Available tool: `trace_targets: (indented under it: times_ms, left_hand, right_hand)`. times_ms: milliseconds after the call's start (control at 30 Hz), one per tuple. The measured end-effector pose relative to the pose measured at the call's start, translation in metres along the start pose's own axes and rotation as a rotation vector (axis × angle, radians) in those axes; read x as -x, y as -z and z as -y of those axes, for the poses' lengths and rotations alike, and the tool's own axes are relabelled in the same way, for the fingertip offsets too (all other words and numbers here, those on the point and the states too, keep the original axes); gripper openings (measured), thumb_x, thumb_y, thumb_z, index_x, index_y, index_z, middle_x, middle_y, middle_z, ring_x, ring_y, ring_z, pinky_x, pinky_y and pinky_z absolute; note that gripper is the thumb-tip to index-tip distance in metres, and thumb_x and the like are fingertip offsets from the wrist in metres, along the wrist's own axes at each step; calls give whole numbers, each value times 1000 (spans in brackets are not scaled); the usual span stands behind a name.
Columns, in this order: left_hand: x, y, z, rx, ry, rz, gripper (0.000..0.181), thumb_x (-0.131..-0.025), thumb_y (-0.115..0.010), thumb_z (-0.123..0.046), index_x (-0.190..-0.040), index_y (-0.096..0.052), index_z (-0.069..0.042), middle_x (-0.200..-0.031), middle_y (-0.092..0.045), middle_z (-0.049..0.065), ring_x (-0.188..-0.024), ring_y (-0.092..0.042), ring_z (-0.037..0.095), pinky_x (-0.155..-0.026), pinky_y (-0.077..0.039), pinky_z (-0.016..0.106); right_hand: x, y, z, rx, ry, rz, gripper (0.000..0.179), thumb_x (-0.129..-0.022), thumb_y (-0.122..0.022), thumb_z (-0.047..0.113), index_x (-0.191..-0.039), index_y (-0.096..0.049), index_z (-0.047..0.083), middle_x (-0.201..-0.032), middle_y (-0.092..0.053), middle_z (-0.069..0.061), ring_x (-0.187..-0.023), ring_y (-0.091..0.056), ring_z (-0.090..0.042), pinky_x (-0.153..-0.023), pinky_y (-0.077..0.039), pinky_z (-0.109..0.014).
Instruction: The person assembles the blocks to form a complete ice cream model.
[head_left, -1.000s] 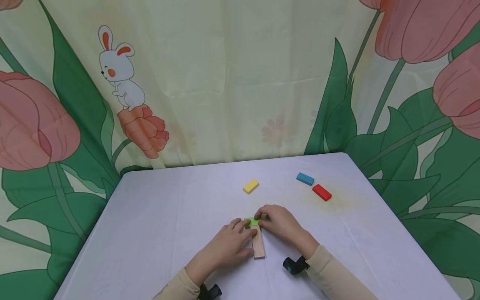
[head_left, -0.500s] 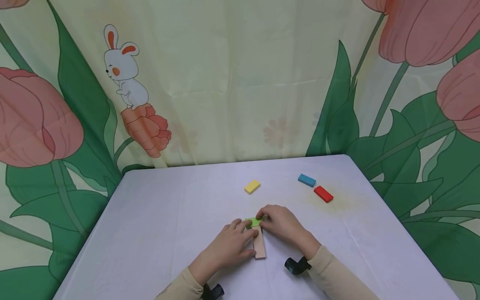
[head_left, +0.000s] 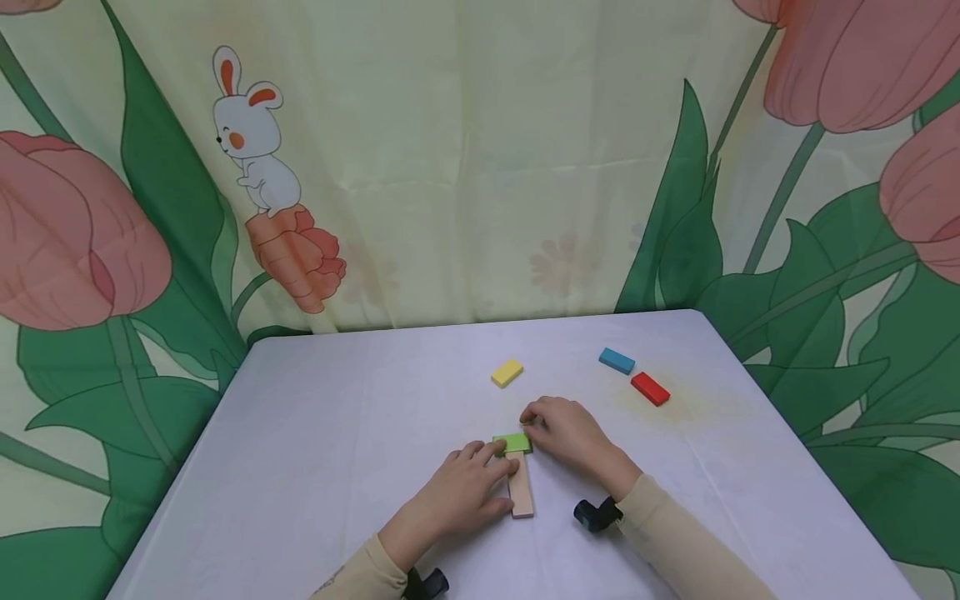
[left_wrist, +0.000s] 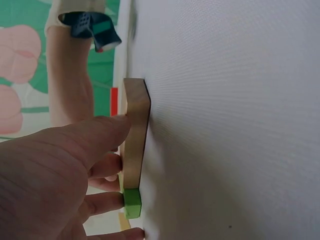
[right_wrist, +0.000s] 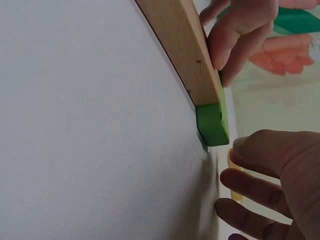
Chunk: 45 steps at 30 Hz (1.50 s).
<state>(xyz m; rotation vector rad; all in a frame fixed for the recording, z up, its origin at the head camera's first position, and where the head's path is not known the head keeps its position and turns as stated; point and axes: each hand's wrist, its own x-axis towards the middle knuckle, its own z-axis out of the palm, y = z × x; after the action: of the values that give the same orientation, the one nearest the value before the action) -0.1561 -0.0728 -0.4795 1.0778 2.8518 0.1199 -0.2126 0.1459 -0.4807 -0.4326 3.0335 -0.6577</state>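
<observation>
A plain wooden block [head_left: 521, 487] lies flat on the table, pointing away from the person. Across its far end sits a green block [head_left: 516, 442], the two together forming a T. My left hand [head_left: 465, 492] rests over them from the left: thumb on the wooden block's side, one fingertip on its top, another finger at the green block. In the left wrist view, the thumb [left_wrist: 107, 131] touches the wooden block's edge. My right hand [head_left: 573, 437] is just right of the green block, its loosely bent fingers apart from it and holding nothing, as the right wrist view shows.
Beyond the hands, a yellow block [head_left: 507, 373] lies on the white-covered table [head_left: 315, 433]. Farther right are a blue block [head_left: 617, 360] and a red block [head_left: 650, 388]. A printed curtain [head_left: 465, 167] hangs behind the table's far edge.
The right hand has let go of the green block's right end and shifted slightly away and to the right. The left hand stays on the blocks. The view has drifted slightly.
</observation>
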Motion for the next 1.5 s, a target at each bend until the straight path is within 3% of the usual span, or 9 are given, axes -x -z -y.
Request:
trace_targets:
  times_ms: [333,667,933,1233,1500]
  left_hand:
    - [-1,1,-1,-5,14,6,48,-98,-63,-55,-140,-59,-33,-155,-50,4,-135,-53,32,-101,-52,53]
    - [-3,3,-2,-15,3,8,49,-98,-63,-55,-142,-59,-33,-156,-49,3,-135,-54,30,-101,-52,51]
    - [-4,2,-3,-15,8,17,48,-98,-63,-55,-140,-59,-34,-156,-50,2,-134,-54,29,-98,-54,49]
    - [-5,-1,-1,-26,8,26,48,-99,-61,-56,-141,-59,-35,-156,-49,2,-135,-54,29,-98,-54,50]
    - [-3,1,-1,-24,12,18,47,-99,-62,-55,-141,-59,-35,-156,-49,2,-135,-54,28,-98,-54,49]
  right_hand:
    - [-33,3,-13,-29,-59,-6,16,-97,-71,24,-112,-76,19,-111,-73,1,-106,-68,-19,-96,-56,-42]
    - [-55,4,-22,-69,-99,-69,22,-100,-69,29,-119,-74,18,-115,-71,-2,-95,-64,-18,-88,-57,-41]
    - [-74,6,-20,-87,-119,-106,26,-102,-66,28,-124,-72,15,-128,-69,-6,-113,-67,-25,-97,-56,-46]
    - [-94,-3,-37,-119,-144,-63,32,-102,-63,25,-133,-66,17,-143,-60,-8,-132,-59,-29,-109,-49,-50]
    - [-100,-2,-38,-163,-66,5,36,-105,-58,20,-140,-62,21,-153,-54,-4,-125,-61,-27,-108,-49,-50]
